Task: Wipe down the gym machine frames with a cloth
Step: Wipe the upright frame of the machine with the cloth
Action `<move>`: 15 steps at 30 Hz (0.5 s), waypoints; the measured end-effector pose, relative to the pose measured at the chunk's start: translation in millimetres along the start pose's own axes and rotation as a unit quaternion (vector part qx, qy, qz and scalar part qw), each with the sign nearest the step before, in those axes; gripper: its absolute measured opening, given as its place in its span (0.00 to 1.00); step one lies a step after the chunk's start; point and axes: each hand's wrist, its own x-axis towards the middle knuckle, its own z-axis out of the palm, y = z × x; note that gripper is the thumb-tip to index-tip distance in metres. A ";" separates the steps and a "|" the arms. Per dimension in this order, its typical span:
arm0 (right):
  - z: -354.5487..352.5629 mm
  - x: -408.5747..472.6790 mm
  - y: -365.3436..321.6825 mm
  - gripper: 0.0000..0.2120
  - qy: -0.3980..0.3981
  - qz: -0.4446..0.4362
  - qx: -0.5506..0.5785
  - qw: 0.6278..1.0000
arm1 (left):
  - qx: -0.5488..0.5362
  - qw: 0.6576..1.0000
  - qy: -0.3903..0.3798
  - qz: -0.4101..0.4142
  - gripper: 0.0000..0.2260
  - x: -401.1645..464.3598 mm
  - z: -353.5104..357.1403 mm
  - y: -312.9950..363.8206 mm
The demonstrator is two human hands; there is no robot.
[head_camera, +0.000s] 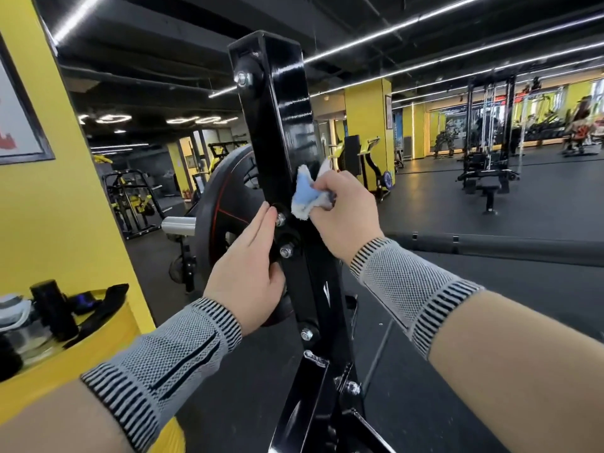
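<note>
Right hand [343, 207] clenched round a bunched blue-and-white cloth [305, 196], fingers curled over it, cloth pressed against the right-facing side of the black upright post [277, 119]; cloth touching the post just above and to the right of the upper silver bolt [280, 220]; free post surface running up from the cloth to the capped top edge, and down past the hand toward the lower brackets. Left hand [248, 273] relaxed, fingers straight and together, fingertips laid on the post's left-facing side just beside that same bolt, thumb wrapped behind the post's left edge near a second bolt [287, 251]; both hands on opposite sides of the post, close but apart. Grey knitted wrist sleeves with black-striped cuffs on both forearms.

Just behind the left hand, a black weight plate [225, 204] with red line markings on a chrome sleeve end [178, 225], close against the post's left edge; little room there. To the right of the post, open dark floor [490, 289], with a long black padded roller [490, 243] lying across it. Far left, a yellow pillar [49, 191] bearing a framed picture [19, 125], and a yellow round stand [108, 335] holding a dark bottle [52, 308] and other dark items. Glowing signs [196, 120] on the ceiling beyond, not legible; far machines [487, 152] well apart across the room; writing elsewhere too small to read.
</note>
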 end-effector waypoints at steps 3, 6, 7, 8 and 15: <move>15.6 -41.2 26.0 0.11 -0.043 0.018 -0.032 0.998 | 0.010 1.000 -0.013 -0.019 0.34 1.7 0.4 0.9; 16.5 -68.2 43.3 0.09 -0.154 0.042 -0.091 0.983 | 0.006 0.999 -0.018 -0.027 0.33 1.2 -0.3 0.7; 11.5 -66.8 41.4 0.08 -0.160 0.045 -0.093 0.982 | -0.004 0.999 -0.018 -0.028 0.33 1.3 -1.2 0.4; 5.1 -60.5 36.1 0.09 -0.142 0.044 -0.082 0.985 | -0.017 0.999 -0.017 -0.027 0.33 2.0 -1.7 -0.9; 3.0 -23.4 -2.7 0.15 -0.002 0.044 -0.027 0.999 | -0.212 0.971 -0.073 -0.080 0.35 -10.6 8.9 -2.2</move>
